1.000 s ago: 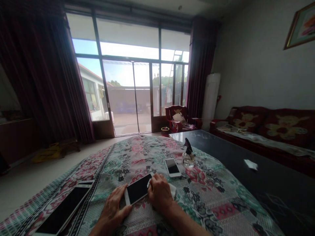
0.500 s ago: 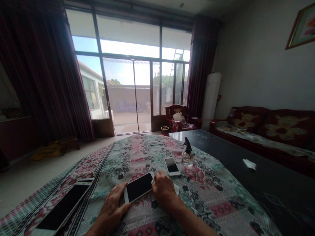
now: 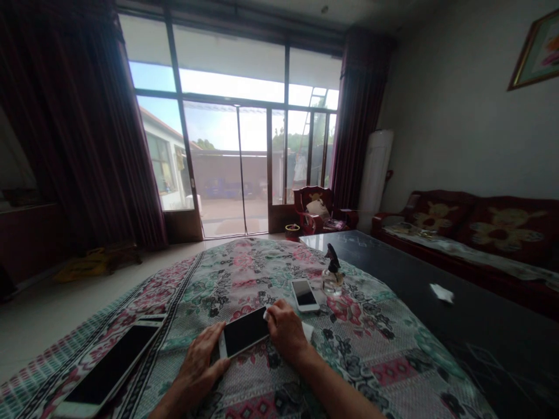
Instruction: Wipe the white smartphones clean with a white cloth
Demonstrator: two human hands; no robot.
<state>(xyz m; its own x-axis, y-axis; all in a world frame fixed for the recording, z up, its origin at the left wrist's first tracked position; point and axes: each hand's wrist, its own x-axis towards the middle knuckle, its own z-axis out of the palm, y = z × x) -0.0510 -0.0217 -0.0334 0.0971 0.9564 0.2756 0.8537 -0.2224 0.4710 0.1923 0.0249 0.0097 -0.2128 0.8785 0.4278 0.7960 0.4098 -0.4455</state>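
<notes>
A white smartphone with a dark screen lies face up on the flowered tablecloth. My left hand grips its left end, fingers at the far corner and thumb along the near side. My right hand is closed in a pinch at the phone's right end, with a bit of white tissue showing at the fingertips. Partly hidden behind that hand is another white tissue or cloth on the tablecloth. Just beyond rests a smaller white phone, and beside it stands a clear spray bottle with a black nozzle.
At the left lies a large white phone or tablet, with another device partly hidden by its far end. A dark table on the right bears a crumpled white tissue. Beyond are a red sofa and an armchair.
My right hand has shifted slightly left over the phone's right end, and more of the white tissue behind it shows. My left hand keeps its hold on the smartphone.
</notes>
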